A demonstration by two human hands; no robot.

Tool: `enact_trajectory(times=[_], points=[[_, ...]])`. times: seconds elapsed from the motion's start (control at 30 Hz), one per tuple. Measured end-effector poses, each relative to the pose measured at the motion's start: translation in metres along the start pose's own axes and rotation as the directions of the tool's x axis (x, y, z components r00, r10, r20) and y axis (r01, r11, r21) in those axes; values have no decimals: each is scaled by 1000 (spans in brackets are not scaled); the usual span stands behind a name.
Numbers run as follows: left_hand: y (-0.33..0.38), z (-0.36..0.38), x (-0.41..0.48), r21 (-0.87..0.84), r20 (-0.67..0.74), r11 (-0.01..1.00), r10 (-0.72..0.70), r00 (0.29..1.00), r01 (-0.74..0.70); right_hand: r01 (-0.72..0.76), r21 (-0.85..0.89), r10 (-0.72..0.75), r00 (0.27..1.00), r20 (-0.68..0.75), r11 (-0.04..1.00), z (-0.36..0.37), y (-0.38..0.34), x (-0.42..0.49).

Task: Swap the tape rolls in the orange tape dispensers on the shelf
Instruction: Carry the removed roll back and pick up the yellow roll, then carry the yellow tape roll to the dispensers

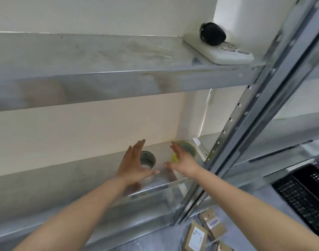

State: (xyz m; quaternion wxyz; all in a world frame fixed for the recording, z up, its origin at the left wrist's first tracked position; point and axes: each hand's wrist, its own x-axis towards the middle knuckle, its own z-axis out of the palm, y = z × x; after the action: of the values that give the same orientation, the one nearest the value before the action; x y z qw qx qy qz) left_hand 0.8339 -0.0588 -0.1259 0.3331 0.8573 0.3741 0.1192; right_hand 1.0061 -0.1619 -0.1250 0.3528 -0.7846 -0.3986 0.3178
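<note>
Fingers spread wide and empty, my left hand [135, 164] and right hand [181, 160] reach onto the metal shelf [82, 178]. A grey-cored tape roll [148, 158] stands just beyond the left, a yellow-rimmed one [187, 148] behind the right, hollow cores tilted up toward me. I judge them light, stiff, best gripped across the rim. No orange dispensers show.
</note>
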Motion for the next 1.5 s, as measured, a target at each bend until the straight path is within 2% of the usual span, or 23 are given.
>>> enact_trajectory(times=[0.1, 0.23, 0.3, 0.4, 0.53, 0.6, 0.67, 0.83, 1.07, 1.17, 1.37, 1.5], points=[[37, 11, 19, -30, 46, 997, 73, 996, -71, -9, -67, 3, 996, -90, 998, -28, 1, 4], [69, 32, 41, -54, 184, 994, 106, 977, -97, -79, -103, 61, 984, -165, 992, -34, 11, 2], [77, 41, 51, -62, 227, 996, 78, 971, -66, -123, -101, 100, 974, -202, 987, -30, 30, 14], [85, 54, 58, -162, 258, 985, -18, 966, 61, -171, -5, 166, 964, -206, 985, -18, 73, 39], [89, 70, 65, -326, 259, 925, -109, 960, 193, -234, 75, 245, 939, -241, 969, -18, 37, 14], [90, 75, 67, -376, 257, 905, -105, 961, 200, -267, 92, 282, 929, -240, 959, -19, 42, 18], [92, 76, 66, -414, 236, 898, -51, 970, 147, -267, 95, 282, 923, -262, 959, -19, 43, 20], [88, 68, 65, -451, 186, 884, -37, 982, 119, -192, 93, 213, 912, -351, 977, -17, 34, 20], [81, 17, 59, -447, 7, 894, -27, 1000, 28, 31, 19, -23, 942, -334, 999, -28, -23, 22], [67, -9, 47, -439, -76, 898, -76, 994, 35, 130, 45, -108, 938, -330, 991, -15, -48, 20], [30, -56, -7, -548, -185, 829, -249, 951, 111, 253, 80, -236, 955, -179, 964, 36, -90, 13], [4, -79, -54, -574, -347, 813, -342, 873, 91, 352, 128, -349, 936, -49, 927, 80, -118, -1]])
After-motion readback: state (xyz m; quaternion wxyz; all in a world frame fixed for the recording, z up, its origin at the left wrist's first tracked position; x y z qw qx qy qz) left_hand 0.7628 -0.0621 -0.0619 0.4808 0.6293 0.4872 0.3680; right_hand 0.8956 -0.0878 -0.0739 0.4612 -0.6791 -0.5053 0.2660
